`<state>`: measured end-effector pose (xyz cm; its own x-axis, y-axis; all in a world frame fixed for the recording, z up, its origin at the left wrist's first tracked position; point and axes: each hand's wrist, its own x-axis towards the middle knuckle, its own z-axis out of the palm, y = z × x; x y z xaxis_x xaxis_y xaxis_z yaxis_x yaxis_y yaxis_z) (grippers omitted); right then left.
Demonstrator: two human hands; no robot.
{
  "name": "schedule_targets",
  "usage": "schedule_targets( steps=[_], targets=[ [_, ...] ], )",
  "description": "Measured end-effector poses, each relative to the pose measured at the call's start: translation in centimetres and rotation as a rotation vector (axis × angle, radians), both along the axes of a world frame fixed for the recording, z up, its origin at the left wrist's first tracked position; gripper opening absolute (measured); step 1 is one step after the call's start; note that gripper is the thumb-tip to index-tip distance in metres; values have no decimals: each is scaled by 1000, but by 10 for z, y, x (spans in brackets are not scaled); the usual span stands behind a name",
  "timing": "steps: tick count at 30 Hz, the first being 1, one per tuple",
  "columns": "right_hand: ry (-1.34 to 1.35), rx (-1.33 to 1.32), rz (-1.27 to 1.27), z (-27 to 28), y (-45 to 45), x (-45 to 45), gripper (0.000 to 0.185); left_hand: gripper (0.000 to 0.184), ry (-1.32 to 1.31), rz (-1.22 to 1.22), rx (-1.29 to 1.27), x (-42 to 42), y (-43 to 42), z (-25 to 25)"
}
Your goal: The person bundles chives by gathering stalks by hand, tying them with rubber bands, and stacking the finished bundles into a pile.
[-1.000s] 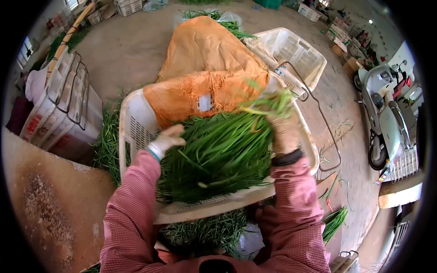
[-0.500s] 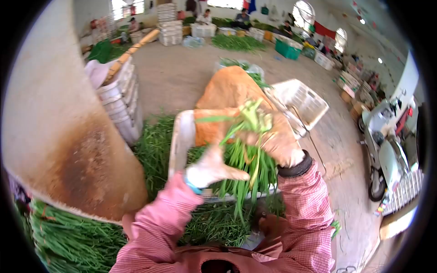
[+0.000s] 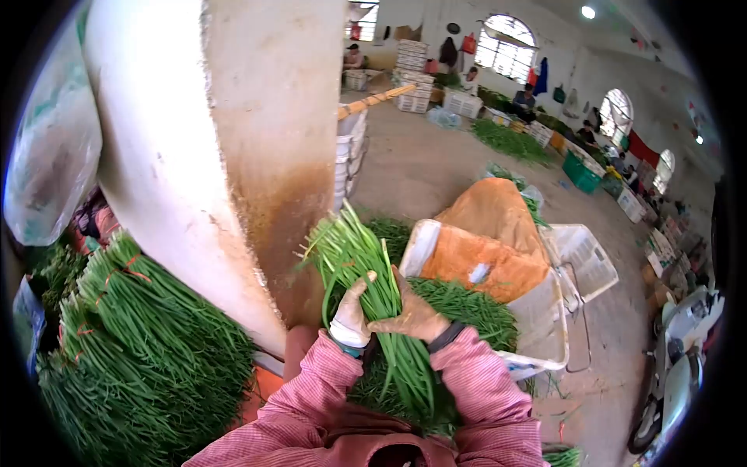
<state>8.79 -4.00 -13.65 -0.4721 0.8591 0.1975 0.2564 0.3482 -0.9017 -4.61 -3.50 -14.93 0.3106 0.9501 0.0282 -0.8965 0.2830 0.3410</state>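
Note:
A bunch of garlic chives (image 3: 362, 268) lies slanted in front of me, pale stem ends up and to the left, green leaf tips hanging down over my lap. My left hand (image 3: 352, 317), in a pale glove, grips the bunch from the left side with its thumb raised. From the right, my right hand (image 3: 412, 315) is wrapped against the same stems. Part of the fingers of both hands is hidden behind the chives. Just beyond my right hand stands a white plastic crate (image 3: 548, 342) holding loose green leaves (image 3: 475, 311) and an orange-brown cloth (image 3: 490, 253).
Tied chive bundles (image 3: 156, 342) are piled at my left, beside a thick pillar (image 3: 272, 156). Another white crate (image 3: 587, 261) adjoins the first. A scooter (image 3: 677, 381) stands at the right. Several people sit among crates along the far wall.
My view has swung left. The chives have moved from above the crate to beside it, toward the pillar. My left hand, spread and apart before, now grips the bunch with the right.

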Motion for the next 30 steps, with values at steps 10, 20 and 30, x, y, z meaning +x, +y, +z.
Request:
schedule_targets(
  steps=[10,20,30],
  targets=[
    [1294,-96,-688,-13,-96,28,42,74,815,-602,561,37,-84,-48],
    [912,37,-895,-71,-111,64,20,45,1298,-933,667,-103,-121,-47],
    [397,-59,-1058,-125,-156,160,18,54,1408,-681,558,-113,-162,-69]
  ],
)
